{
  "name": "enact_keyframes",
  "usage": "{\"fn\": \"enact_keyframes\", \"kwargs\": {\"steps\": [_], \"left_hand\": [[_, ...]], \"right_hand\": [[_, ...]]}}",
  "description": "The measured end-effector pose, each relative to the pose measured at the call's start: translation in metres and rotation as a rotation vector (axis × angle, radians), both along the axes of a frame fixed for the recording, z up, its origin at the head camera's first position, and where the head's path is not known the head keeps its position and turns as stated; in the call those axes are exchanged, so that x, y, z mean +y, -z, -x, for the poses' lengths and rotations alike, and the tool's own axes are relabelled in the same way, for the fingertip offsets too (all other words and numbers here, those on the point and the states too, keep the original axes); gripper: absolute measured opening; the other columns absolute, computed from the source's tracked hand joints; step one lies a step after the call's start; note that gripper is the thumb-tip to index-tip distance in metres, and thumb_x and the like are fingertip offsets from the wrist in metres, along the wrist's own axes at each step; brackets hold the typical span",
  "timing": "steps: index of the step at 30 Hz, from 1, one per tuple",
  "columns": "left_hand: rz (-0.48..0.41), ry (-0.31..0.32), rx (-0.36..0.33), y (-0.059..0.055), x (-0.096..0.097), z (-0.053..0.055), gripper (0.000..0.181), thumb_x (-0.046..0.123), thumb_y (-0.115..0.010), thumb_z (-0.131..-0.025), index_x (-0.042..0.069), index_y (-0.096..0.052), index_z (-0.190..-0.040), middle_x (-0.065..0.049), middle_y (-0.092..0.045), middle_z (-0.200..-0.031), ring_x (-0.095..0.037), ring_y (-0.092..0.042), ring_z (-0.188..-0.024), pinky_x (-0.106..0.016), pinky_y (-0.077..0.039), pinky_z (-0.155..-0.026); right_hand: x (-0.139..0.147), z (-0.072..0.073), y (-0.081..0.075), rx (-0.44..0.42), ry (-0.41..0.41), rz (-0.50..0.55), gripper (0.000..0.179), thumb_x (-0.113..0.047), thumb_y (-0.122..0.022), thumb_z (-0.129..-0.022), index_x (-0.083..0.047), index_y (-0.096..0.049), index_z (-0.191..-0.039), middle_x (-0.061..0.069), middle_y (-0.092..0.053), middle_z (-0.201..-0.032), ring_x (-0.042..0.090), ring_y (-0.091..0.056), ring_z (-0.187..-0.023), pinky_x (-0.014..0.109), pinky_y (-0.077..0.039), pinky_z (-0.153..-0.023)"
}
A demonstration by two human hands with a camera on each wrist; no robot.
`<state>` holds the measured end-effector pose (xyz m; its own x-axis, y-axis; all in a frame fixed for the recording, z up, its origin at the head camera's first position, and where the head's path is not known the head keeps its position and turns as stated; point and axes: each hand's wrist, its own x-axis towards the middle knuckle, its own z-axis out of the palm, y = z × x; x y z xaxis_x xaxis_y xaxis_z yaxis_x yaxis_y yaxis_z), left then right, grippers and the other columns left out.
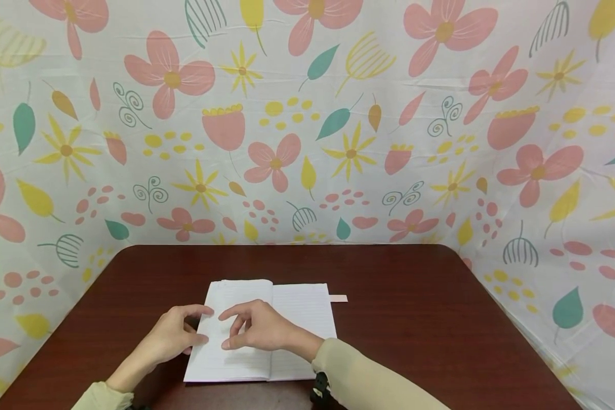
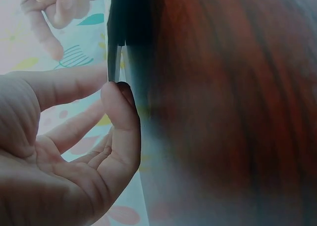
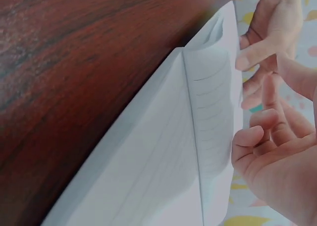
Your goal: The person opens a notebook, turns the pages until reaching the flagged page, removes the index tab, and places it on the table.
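An open notebook (image 1: pixel 299 302) with white lined pages lies on the dark brown table. My left hand (image 1: pixel 169 336) grips its left edge, with the thumb and index finger over the left page and other fingers at the cover's side. The left wrist view shows the fingertips meeting at the notebook's edge (image 2: pixel 114 62). Over the left page is my right hand (image 1: pixel 261 326), its thumb and index finger bent and apart, nothing between them. In the right wrist view, the pages (image 3: pixel 213 102) curve up from the fold, and the right hand's fingers (image 3: pixel 247 137) are close to them.
A pale strip (image 1: pixel 339 298) sticks out past the notebook's right edge. The reddish-brown table (image 1: pixel 405 307) extends behind and to both sides. Flower-printed cloth (image 1: pixel 307 114) hangs around the far and side edges. A black band (image 1: pixel 320 388) is at the right wrist.
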<state>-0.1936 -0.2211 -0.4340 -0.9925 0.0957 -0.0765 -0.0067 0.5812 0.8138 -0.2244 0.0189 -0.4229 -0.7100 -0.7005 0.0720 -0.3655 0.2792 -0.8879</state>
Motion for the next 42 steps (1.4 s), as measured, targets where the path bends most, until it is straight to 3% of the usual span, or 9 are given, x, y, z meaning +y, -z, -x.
{"fn": "enact_keyframes", "kwargs": {"steps": [8,16,22,29,35,42], "left_hand": [[0.003,-0.006,0.002,-0.001,0.002,0.001,0.05,-0.005,-0.086,-0.079,0.004,-0.072,-0.126,-0.022,-0.062,-0.13,-0.022,-0.066,-0.068,-0.039,-0.058,-0.057],[0.005,-0.015,-0.014,-0.002,0.002,0.0,0.05,-0.006,-0.086,-0.079,0.004,-0.072,-0.126,-0.02,-0.062,-0.129,-0.022,-0.066,-0.07,-0.039,-0.058,-0.058],[0.004,-0.013,-0.02,-0.002,0.001,0.001,0.051,-0.006,-0.085,-0.079,0.004,-0.072,-0.127,-0.014,-0.069,-0.116,-0.022,-0.066,-0.069,-0.038,-0.058,-0.058],[0.015,-0.007,-0.02,-0.003,0.0,-0.001,0.051,-0.006,-0.085,-0.08,0.003,-0.071,-0.128,-0.01,-0.07,-0.108,-0.022,-0.066,-0.067,-0.039,-0.058,-0.058],[0.018,0.003,-0.017,-0.003,0.0,0.0,0.051,-0.006,-0.085,-0.081,0.002,-0.071,-0.129,-0.008,-0.069,-0.085,-0.023,-0.065,-0.064,-0.039,-0.057,-0.058],[0.016,0.003,-0.016,-0.002,0.0,0.0,0.051,-0.005,-0.085,-0.081,0.002,-0.071,-0.129,-0.008,-0.069,-0.082,-0.023,-0.065,-0.065,-0.038,-0.057,-0.058]], "right_hand": [[0.03,0.0,-0.008,0.033,0.016,-0.013,0.043,-0.012,-0.086,-0.088,-0.003,-0.073,-0.128,-0.008,-0.072,-0.08,0.005,-0.046,-0.054,0.02,-0.039,-0.054],[0.081,0.005,-0.004,0.122,0.089,-0.124,0.047,-0.018,-0.088,-0.088,-0.005,-0.072,-0.131,-0.009,-0.071,-0.083,0.01,-0.049,-0.063,0.023,-0.042,-0.062],[0.124,0.007,0.002,0.161,0.149,-0.192,0.053,-0.022,-0.089,-0.087,-0.005,-0.07,-0.133,-0.003,-0.069,-0.09,0.013,-0.046,-0.067,0.027,-0.042,-0.064],[0.163,0.0,0.005,0.201,0.153,-0.268,0.062,-0.026,-0.093,-0.081,-0.005,-0.069,-0.135,0.003,-0.065,-0.097,0.012,-0.044,-0.068,0.027,-0.04,-0.062],[0.183,-0.009,0.011,0.227,0.164,-0.322,0.071,-0.032,-0.096,-0.078,-0.007,-0.068,-0.137,0.002,-0.058,-0.102,0.015,-0.048,-0.081,0.028,-0.041,-0.071],[0.194,-0.02,0.015,0.221,0.167,-0.362,0.075,-0.039,-0.095,-0.078,-0.01,-0.066,-0.141,0.0,-0.054,-0.105,0.019,-0.052,-0.093,0.029,-0.043,-0.076]]}}
